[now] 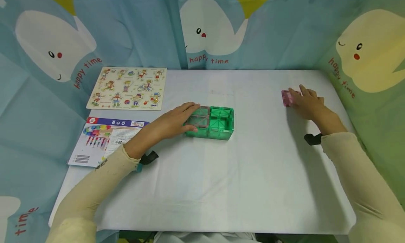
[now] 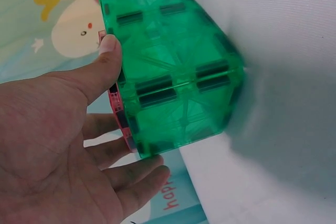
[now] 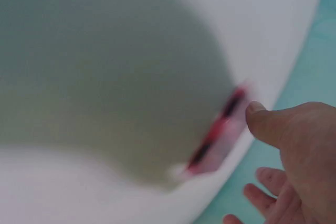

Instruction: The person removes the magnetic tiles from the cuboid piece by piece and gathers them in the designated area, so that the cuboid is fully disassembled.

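Near the middle of the table stands a green box of see-through magnetic tiles [image 1: 220, 134]. A pink square tile [image 1: 201, 121] lies over its left half; the right half shows an open top. My left hand [image 1: 172, 121] holds the box's left end, thumb at the front corner and a finger at the back edge. In the left wrist view the thumb presses the green tiles' edge [image 2: 173, 51], while the lower fingers spread loosely. At the far right my right hand [image 1: 307, 104] pinches a pink magnetic tile [image 1: 287, 98], blurred in the right wrist view; its fingers are partly hidden.
A picture board with cartoon children [image 1: 126, 88] lies at the back left. In front of it is a printed box or booklet [image 1: 91, 144] with a white sheet on top, partly under my left forearm. Whale-print cloth [image 1: 215, 28] hangs behind and beside the white table [image 1: 253, 186].
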`<state>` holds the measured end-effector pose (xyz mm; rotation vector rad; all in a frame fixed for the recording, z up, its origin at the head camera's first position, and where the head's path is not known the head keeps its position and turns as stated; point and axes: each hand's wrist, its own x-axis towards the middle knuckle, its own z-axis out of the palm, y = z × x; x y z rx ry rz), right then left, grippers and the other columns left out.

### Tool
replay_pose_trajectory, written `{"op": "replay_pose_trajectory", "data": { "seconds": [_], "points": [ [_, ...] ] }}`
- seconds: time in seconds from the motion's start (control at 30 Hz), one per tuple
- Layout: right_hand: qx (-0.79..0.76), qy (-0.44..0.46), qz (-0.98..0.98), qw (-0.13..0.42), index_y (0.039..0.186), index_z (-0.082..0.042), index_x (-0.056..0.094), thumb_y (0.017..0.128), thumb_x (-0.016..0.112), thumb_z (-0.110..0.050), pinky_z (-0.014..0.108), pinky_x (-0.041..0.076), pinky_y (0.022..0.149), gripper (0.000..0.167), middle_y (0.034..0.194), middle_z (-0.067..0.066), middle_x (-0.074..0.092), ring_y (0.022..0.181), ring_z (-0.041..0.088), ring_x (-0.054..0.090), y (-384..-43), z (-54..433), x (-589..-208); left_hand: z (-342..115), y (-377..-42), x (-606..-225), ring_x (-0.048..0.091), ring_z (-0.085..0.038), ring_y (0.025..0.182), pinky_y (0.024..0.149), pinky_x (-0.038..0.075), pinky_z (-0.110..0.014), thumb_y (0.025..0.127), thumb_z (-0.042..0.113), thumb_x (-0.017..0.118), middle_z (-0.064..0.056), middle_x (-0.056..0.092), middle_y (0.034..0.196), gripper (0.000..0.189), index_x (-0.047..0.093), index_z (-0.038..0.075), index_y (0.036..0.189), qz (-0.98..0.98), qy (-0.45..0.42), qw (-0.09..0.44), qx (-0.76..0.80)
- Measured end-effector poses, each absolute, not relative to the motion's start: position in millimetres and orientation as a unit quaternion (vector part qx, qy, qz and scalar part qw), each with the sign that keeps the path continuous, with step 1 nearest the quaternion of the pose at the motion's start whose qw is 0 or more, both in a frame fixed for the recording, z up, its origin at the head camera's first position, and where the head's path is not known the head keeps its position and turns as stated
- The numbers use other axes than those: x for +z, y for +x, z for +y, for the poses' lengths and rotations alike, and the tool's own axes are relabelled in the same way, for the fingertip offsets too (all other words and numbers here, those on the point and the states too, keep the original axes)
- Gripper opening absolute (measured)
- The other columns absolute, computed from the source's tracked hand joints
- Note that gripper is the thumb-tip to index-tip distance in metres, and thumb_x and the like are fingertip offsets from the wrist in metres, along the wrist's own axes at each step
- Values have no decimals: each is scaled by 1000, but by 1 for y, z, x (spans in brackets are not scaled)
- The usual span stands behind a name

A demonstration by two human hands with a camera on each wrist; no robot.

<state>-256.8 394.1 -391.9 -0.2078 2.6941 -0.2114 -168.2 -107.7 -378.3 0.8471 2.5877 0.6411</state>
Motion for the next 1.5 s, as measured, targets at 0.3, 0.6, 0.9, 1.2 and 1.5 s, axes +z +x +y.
{"op": "replay_pose_trajectory", "data": {
  "seconds": [0.3,0.6,0.9,1.2,1.5],
  "points": [
    [-173,-164,954,179,160,4,34,115,46,-38,71,42,108,63,146,38,51,134,54,50,-223,284,-352,-108,-168,-378,32,-35,157,125,35,-51,103,41,68,-12,24,173,86,21,14,170,912,295,172,226],
    [-236,-185,933,197,144,2,51,111,55,-41,51,57,83,55,113,23,71,91,32,70,-183,215,-351,-107,-169,-379,31,-34,158,125,35,-51,103,42,68,-13,23,173,88,20,15,170,911,295,175,231],
    [-267,-156,921,236,147,7,47,107,53,-21,48,57,85,49,120,24,70,97,31,74,-178,211,-359,-107,-169,-378,31,-36,157,124,35,-52,103,42,68,-13,24,173,87,20,14,170,910,297,176,228],
    [-270,-157,922,227,149,5,48,104,53,-16,47,55,85,50,122,26,69,98,32,72,-177,218,-361,-108,-167,-377,32,-36,157,124,36,-52,103,41,68,-13,24,173,87,20,12,170,912,295,174,224],
    [-246,-168,930,216,142,5,56,106,65,-15,52,56,85,43,118,28,67,101,38,68,-178,229,-363,-108,-168,-378,33,-37,156,124,36,-53,102,41,69,-14,24,173,88,20,12,170,912,297,172,225]
  ]
}}
